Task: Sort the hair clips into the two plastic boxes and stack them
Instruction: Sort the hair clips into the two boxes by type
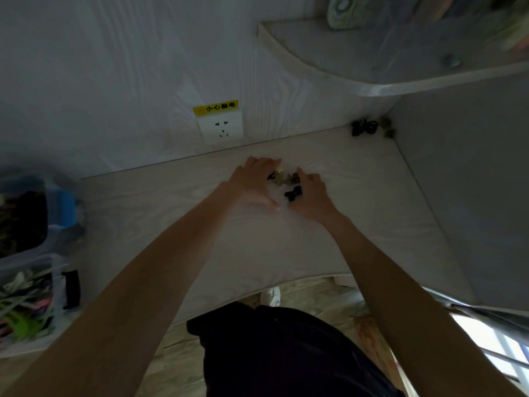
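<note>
A small clear plastic box (276, 196) sits on the pale desk (357, 202), near its middle. It holds dark and olive-green hair clips (286, 180). My left hand (254, 181) grips the box's left side and far rim. My right hand (310, 194) grips its right side, fingers curled over the edge. Whether one box or two stacked boxes sit between my hands is too blurred to tell. Another small heap of black and green clips (369, 128) lies in the far right corner of the desk.
Clear storage bins (25, 253) full of mixed items stand at the desk's left edge. A wall socket (221, 127) with a yellow label is behind the box. A curved shelf (372, 70) hangs above the right corner. A side panel (472, 181) bounds the desk on the right.
</note>
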The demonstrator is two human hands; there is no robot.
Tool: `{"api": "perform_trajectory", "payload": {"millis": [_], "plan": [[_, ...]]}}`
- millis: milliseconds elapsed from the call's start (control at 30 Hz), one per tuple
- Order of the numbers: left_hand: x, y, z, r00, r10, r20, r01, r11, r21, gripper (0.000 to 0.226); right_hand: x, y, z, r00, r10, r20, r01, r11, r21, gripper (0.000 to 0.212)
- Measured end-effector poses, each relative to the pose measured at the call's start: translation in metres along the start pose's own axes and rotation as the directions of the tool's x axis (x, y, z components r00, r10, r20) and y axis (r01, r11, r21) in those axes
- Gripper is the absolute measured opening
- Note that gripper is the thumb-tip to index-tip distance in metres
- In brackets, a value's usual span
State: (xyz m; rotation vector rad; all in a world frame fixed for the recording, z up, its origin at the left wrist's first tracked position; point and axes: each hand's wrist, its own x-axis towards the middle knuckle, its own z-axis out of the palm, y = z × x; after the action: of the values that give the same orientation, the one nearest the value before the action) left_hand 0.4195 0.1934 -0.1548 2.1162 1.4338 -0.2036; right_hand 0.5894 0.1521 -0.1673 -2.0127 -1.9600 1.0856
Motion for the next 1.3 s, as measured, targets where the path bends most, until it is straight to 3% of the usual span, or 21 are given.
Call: {"api": "perform_trajectory", "payload": {"millis": [67,133,333,533,767,1033,1100,1300], "plan": [[-0.002,0.004,-0.003,0.997,0.013,0.081,-0.020,0.996,0.087,0.114,0.008,-0.003,-0.003,0.999,-0.012,0.042,0.016,0.995,-0.100,0.092],[-0.012,0.002,-0.001,0.997,0.029,0.066,-0.035,0.996,0.081,0.107,0.012,-0.008,-0.003,0.997,-0.054,0.055,0.061,0.987,-0.149,0.087],[-0.040,-0.015,0.029,0.998,-0.052,-0.043,0.045,0.986,-0.159,0.087,-0.008,-0.024,0.020,0.985,-0.156,0.070,0.161,0.984,-0.080,0.061],[-0.056,-0.011,0.049,0.961,-0.205,-0.185,0.129,0.926,-0.356,0.050,-0.031,-0.037,0.038,0.986,-0.162,-0.025,0.162,0.987,-0.004,0.057],[-0.075,0.005,0.033,0.959,-0.201,-0.201,0.075,0.861,-0.503,0.042,-0.035,-0.041,0.042,0.989,-0.121,-0.080,0.119,0.993,-0.023,0.048],[-0.084,-0.007,0.041,0.960,-0.255,-0.115,0.086,0.658,-0.748,0.046,-0.039,-0.037,0.049,0.988,-0.087,-0.125,0.099,0.991,0.093,0.037],[-0.088,-0.010,0.042,0.957,-0.264,-0.117,0.072,0.610,-0.789,0.037,-0.042,-0.043,0.048,0.989,-0.086,-0.117,0.102,0.986,0.135,0.037],[-0.128,-0.023,0.010,0.915,-0.300,-0.269,-0.064,0.550,-0.832,0.024,-0.060,-0.092,0.034,0.965,-0.185,-0.185,0.227,0.944,0.239,0.033]]}}
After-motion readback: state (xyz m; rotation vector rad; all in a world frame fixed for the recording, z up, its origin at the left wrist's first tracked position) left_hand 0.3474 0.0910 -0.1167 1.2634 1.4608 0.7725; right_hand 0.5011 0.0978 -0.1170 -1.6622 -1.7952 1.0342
